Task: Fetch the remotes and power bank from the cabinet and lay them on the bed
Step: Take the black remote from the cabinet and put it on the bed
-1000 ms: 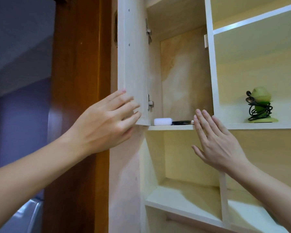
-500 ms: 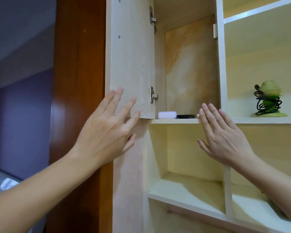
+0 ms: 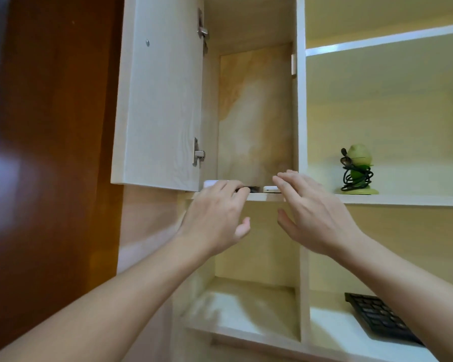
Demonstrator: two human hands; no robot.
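At the shelf edge (image 3: 262,196), the fetching step is begun: left hand (image 3: 215,218) and right hand (image 3: 317,215) are spread, nothing gripped. A dark remote (image 3: 254,189) beneath the left fingertips must be grasped next.

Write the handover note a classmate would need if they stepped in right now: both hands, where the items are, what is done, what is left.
Left hand: at the shelf edge, fingertips on the dark item; no closed grip visible yet.
Right hand: open, fingers spread, reaching toward the white item; holding nothing.
Items: a white item, the dark one and the other white one lie in a row on the shelf behind the open door. Which is remote or power bank cannot be told.
Done: door open.
Left: take all the items out and lay them on the bed, which is out of view.
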